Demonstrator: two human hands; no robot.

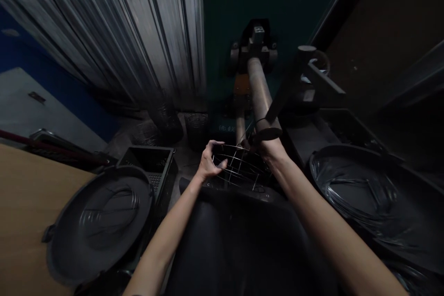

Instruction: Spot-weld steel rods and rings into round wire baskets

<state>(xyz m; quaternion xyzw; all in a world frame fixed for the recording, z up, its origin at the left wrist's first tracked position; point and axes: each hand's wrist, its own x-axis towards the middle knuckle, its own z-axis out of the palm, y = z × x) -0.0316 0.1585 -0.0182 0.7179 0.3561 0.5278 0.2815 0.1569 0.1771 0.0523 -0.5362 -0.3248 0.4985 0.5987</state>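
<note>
A wire basket-like frame [236, 163] of thin crossed metal rods is in front of me, above my dark-covered lap. My left hand [210, 161] holds its left side, with the thumb and fingers curled around the edge wires. On the right, my right hand [272, 149] reaches to the frame's far right side. Its fingers are hidden behind the thick round arm [261, 90] of a green machine [222, 46], so their grip does not show. A thinner lower bar [240, 127] of the machine ends close to the frame's far edge.
A round black pan [69, 245] with wire rings stands at left, beside a dark plastic crate [169, 164]. Another black pan [314, 159] at right holds many wire pieces. A metal bracket [324, 78] juts out right of the machine arm. Corrugated metal sheeting [149, 23] stands behind.
</note>
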